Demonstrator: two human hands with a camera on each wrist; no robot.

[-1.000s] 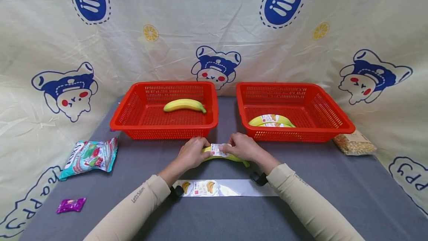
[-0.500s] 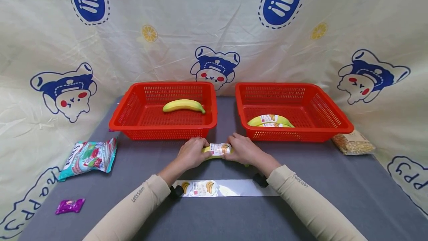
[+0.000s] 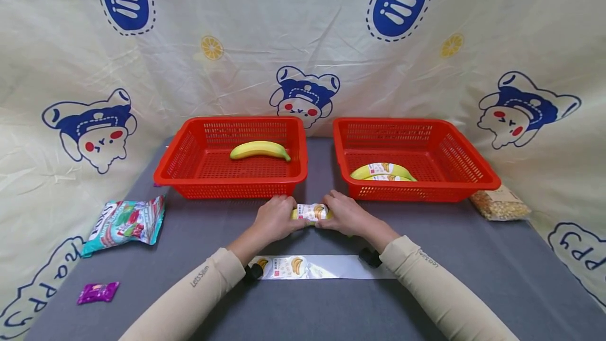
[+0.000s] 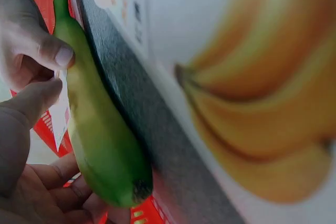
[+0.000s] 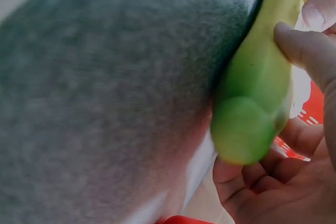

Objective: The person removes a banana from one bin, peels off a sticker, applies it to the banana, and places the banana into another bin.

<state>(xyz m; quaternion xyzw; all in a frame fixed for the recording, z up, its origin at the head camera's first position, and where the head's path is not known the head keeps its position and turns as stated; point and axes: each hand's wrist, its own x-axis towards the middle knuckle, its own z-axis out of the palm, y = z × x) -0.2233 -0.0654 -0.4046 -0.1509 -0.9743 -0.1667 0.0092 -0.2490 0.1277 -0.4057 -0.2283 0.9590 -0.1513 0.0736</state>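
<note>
In the head view a banana (image 3: pixel 295 214) lies crosswise between the two hands, a printed white label (image 3: pixel 311 211) on its upper side. My left hand (image 3: pixel 276 218) holds its left end, thumb along the near side. At the other end my right hand (image 3: pixel 349 214) grips it, hiding much of that part. The left wrist view gives the green stem and dark tip of the banana (image 4: pixel 102 114), with fingers curled around its far side. In the right wrist view the right thumb presses the banana (image 5: pixel 257 77) near its stem. Just in front lies a label strip (image 3: pixel 331 267).
A red basket (image 3: pixel 232 189) at the back left holds one banana (image 3: pixel 259 150). Another red basket (image 3: pixel 426 194) at the back right holds labelled bananas (image 3: pixel 379 171). On the left lie a snack bag (image 3: pixel 125 220) and a purple packet (image 3: pixel 98 292); a grain bag (image 3: pixel 502 204) is far right.
The right thumb has come off the label and down to the banana's near side, leaving the label uncovered. The left thumb has slid a little rightward along the banana.
</note>
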